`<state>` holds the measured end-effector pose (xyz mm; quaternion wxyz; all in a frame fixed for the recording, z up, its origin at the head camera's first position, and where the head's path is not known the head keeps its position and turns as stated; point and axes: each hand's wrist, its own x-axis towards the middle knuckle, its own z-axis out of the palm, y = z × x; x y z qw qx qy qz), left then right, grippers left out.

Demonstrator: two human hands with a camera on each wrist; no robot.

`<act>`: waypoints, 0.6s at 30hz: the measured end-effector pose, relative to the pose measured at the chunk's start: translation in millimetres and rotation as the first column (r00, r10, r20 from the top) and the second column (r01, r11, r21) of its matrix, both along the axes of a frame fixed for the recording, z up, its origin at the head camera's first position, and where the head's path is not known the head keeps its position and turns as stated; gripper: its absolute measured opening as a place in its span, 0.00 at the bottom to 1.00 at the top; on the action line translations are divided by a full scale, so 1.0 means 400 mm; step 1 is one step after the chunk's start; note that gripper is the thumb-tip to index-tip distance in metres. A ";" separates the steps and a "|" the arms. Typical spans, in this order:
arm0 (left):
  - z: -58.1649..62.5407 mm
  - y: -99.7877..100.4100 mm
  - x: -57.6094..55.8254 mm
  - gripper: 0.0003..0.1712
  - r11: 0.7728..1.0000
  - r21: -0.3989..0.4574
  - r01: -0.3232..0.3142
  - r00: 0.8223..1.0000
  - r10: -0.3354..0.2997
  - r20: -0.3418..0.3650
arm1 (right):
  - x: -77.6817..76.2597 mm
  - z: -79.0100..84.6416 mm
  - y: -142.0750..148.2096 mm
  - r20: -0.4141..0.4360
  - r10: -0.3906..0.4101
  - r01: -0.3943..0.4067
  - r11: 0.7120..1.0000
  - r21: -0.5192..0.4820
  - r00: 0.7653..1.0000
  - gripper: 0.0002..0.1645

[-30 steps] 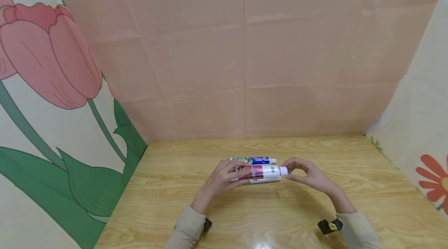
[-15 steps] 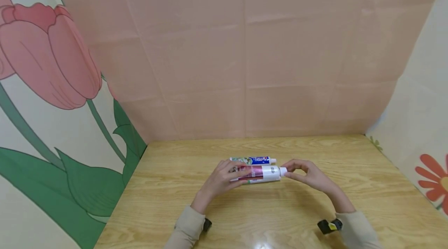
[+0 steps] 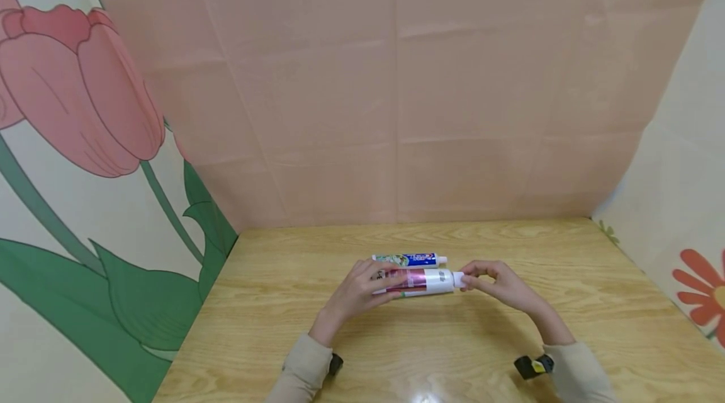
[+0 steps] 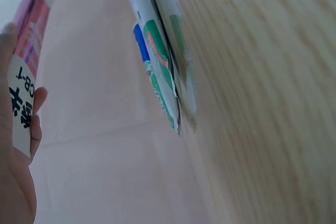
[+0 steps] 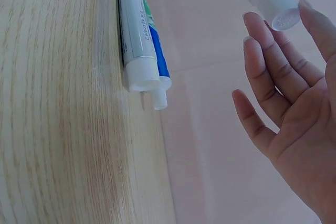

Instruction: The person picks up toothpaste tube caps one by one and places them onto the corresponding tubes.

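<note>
A pink and white toothpaste tube [image 3: 416, 279] lies level in my left hand [image 3: 354, 289], which grips its tail end from above. In the left wrist view, the tube [image 4: 32, 35] bears a white label with black writing, and it is raised off the table. My right hand [image 3: 501, 285] pinches the white cap [image 3: 459, 279] at the tube's right end between thumb and fingers. The right wrist view shows that cap [image 5: 283, 15] on the tube, with the thumb on one side and fingertips on the other.
Two more toothpaste tubes lie side by side on the wooden table [image 3: 294, 264]: a blue and green one [image 3: 421, 259] behind, and a white and green one [image 5: 139, 32] partly hidden beneath the held tube. A pink cloth backdrop [image 3: 391, 138] rises behind the table.
My right thumb and fingers have shifted on the cap and closed around it, the hand moving slightly right. My left hand and the two tubes on the table look unchanged.
</note>
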<state>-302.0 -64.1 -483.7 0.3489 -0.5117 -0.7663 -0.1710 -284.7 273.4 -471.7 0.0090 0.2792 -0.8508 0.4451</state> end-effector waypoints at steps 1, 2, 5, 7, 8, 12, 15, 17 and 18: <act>0.000 0.000 0.000 0.29 1.000 0.001 0.001 1.000 -0.001 -0.001 | -0.001 -0.001 0.000 0.000 0.003 -0.003 1.000 0.001 1.000 0.05; 0.000 0.000 -0.001 0.29 1.000 0.002 0.002 1.000 -0.002 -0.002 | -0.002 -0.002 0.001 0.002 0.006 -0.006 1.000 0.002 1.000 0.06; -0.002 0.001 -0.003 0.29 1.000 0.001 0.006 1.000 -0.006 -0.015 | -0.004 -0.005 0.002 0.012 0.022 -0.023 1.000 0.009 1.000 0.08; -0.004 0.001 -0.005 0.30 1.000 0.000 0.012 1.000 -0.012 -0.024 | -0.004 -0.006 0.003 0.016 0.032 -0.032 0.999 0.015 0.999 0.09; -0.004 0.001 -0.005 0.30 1.000 -0.002 0.012 1.000 -0.012 -0.026 | -0.005 -0.006 0.003 0.016 0.036 -0.037 0.999 0.016 0.999 0.10; -0.004 0.001 -0.003 0.31 1.000 -0.004 0.010 1.000 -0.010 -0.024 | -0.004 -0.004 0.002 0.003 0.041 -0.041 0.999 0.024 0.999 0.11; -0.003 0.002 0.000 0.30 1.000 -0.004 0.007 1.000 -0.007 -0.019 | -0.004 -0.002 0.001 -0.006 0.045 -0.044 0.999 0.031 0.999 0.11; -0.002 0.002 0.001 0.29 1.000 -0.005 0.005 1.000 -0.005 -0.021 | -0.003 -0.001 0.000 -0.009 0.048 -0.048 0.998 0.034 0.999 0.12; -0.002 0.003 0.002 0.29 1.000 -0.005 0.005 1.000 -0.005 -0.022 | -0.003 -0.001 0.000 -0.011 0.049 -0.049 0.998 0.037 0.999 0.12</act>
